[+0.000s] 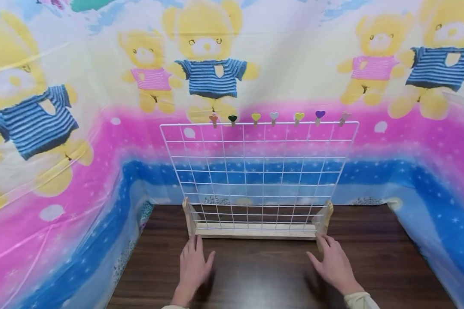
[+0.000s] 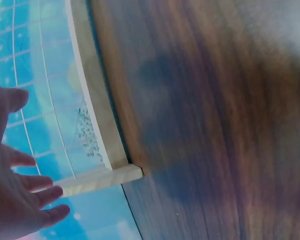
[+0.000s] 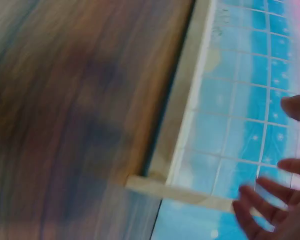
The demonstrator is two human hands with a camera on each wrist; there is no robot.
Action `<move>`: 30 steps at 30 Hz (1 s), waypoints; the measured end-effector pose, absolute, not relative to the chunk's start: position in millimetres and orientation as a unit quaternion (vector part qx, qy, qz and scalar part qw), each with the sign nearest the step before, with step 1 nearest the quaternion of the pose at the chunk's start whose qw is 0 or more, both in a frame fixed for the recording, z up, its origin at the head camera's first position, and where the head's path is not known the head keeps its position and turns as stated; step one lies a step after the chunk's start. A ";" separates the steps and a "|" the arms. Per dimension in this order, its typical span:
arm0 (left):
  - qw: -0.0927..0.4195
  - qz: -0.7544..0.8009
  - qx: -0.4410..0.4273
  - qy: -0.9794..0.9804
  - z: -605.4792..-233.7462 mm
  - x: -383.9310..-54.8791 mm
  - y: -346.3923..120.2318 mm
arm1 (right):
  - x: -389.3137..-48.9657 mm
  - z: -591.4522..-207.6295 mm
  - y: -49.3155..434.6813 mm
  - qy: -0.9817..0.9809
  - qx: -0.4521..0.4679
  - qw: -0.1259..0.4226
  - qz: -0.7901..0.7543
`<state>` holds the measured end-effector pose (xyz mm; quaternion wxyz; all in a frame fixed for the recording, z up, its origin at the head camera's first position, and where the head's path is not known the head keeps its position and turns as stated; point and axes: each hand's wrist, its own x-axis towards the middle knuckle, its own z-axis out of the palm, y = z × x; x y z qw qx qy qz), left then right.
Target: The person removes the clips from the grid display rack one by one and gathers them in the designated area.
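Observation:
A white wire grid stands upright in a pale wooden base with a side post at each end. Small heart-topped clothespins in several colours are clipped along the grid's top wire. My left hand is at the base's left front corner, fingers extended and thumb spread. My right hand is at the right front corner in a similar pose, its fingertips overlapping the post's foot. Nothing shows between the fingers of either hand. Both wrist views show the left fingers and right fingers spread near the side posts.
The dark wood-grain table carries the stand near its back edge. A printed cloth with teddy bears, pink and blue bands hangs behind the table and along both sides.

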<state>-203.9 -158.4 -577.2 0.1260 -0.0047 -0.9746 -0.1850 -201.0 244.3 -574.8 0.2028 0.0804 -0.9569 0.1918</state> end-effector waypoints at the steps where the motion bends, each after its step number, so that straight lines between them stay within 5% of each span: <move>1: 0.138 -0.201 0.001 -0.970 -574.7 -206.5 -160.3 | -202.8 -572.1 241.3 -0.951 0.089 0.210 0.211; 18: 0.157 -0.351 0.065 -0.921 -532.7 -265.3 -202.1 | -235.0 -476.7 180.0 -0.889 0.222 0.250 0.312; 30: 0.102 -0.406 0.033 -0.908 -508.8 -298.4 -217.4 | -249.4 -389.7 139.8 -0.854 0.307 0.258 0.330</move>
